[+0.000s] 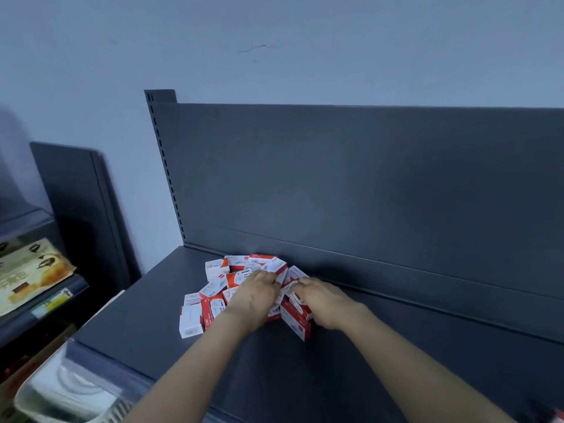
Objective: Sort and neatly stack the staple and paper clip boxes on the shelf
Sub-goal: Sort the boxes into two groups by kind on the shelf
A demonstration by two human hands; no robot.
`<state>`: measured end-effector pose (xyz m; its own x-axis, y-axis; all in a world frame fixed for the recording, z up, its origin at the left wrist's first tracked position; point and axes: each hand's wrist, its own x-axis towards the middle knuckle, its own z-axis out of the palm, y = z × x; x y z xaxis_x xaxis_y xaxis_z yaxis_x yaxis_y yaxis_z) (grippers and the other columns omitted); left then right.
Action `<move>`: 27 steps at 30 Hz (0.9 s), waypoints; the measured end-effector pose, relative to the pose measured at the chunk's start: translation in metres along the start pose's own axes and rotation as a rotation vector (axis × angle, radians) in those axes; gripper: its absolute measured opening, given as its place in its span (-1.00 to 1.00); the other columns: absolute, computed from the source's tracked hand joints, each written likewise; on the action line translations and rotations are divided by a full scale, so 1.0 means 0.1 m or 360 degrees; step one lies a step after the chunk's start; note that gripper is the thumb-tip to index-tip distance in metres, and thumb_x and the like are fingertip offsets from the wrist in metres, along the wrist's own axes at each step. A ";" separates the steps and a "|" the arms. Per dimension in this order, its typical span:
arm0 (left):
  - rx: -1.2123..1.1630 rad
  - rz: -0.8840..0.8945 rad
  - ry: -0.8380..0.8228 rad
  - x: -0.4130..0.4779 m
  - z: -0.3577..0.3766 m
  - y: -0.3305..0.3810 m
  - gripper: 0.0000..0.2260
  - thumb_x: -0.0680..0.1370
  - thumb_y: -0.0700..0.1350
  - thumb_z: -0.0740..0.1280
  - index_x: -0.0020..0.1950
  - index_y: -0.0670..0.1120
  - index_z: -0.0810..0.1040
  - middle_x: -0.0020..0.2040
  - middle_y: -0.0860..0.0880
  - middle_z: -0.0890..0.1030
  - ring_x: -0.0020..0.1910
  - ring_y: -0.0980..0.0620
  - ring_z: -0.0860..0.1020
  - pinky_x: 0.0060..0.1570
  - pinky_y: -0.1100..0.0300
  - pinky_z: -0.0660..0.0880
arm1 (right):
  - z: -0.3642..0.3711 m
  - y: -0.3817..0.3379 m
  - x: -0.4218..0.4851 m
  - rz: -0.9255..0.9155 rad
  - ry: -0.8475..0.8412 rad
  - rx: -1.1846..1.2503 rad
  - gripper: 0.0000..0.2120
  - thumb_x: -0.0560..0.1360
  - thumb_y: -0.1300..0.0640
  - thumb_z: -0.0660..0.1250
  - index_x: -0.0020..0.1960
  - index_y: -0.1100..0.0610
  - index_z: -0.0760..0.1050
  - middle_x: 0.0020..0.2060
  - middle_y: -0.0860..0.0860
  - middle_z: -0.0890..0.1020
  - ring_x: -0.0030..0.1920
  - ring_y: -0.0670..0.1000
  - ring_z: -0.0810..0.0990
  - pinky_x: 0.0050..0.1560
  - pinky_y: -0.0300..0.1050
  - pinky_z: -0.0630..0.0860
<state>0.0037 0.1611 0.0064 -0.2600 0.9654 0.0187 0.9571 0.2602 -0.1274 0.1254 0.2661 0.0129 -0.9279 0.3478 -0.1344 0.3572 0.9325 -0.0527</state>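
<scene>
Just the head view to go on. The pile of boxes (213, 297) is a loose jumble of small red-and-white cardboard cartons on the dark grey shelf (146, 325). It sits up against the shelf's back edge, toward the left end, right under the back panel (366, 178). Nothing looks sorted or stacked yet: boxes lie flat, on edge and tilted over each other, so I'd call this the opening step, digging in to pull out one kind. The left hand (256, 297) and right hand (323, 300) are both down in the heap with fingers curled among the boxes, but I can't tell if either grip actually has hold of one. The next move needs the labels read (too blurry for me) and matching boxes squared up. The shelf looks like smooth painted metal, so light cartons will probably slide.
</scene>
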 end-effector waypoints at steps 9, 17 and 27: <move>-0.0779 -0.0336 0.0489 -0.03 -0.45 0.28 -0.72 0.56 -0.12 0.28 0.24 -0.17 0.47 0.17 -0.16 0.55 0.15 -0.14 0.51 0.09 0.09 0.43 | -0.28 0.12 -0.52 0.0342 0.0405 0.0338 -0.49 0.43 0.14 0.41 0.29 0.17 0.29 0.23 0.10 0.44 0.24 0.11 0.42 0.17 -0.04 0.41; -0.1098 -0.0049 0.0753 0.25 -0.94 1.50 -0.74 0.51 -0.20 0.33 0.19 -0.18 0.53 0.09 -0.15 0.62 0.10 -0.17 0.54 0.06 0.10 0.41 | -0.56 0.74 -1.66 0.0725 0.0726 0.0432 -0.48 0.42 0.04 0.42 0.29 0.17 0.33 0.17 0.10 0.46 0.21 0.10 0.43 0.14 -0.03 0.43; -0.1394 0.0383 0.0633 0.41 -1.18 3.88 -0.81 0.51 -0.18 0.34 0.11 -0.17 0.53 -0.03 -0.11 0.66 -0.04 -0.11 0.58 0.00 0.07 0.48 | -0.32 2.04 -3.70 0.1196 0.0742 0.0380 -0.47 0.43 -0.02 0.40 0.29 0.19 0.33 0.19 0.12 0.46 0.23 0.13 0.42 0.14 -0.06 0.40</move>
<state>0.3798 0.3038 0.0749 -0.1376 0.8871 0.4406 0.7769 -0.1793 0.6036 0.5384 0.3308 0.0833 -0.3728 0.9074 0.1942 0.8491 0.4180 -0.3230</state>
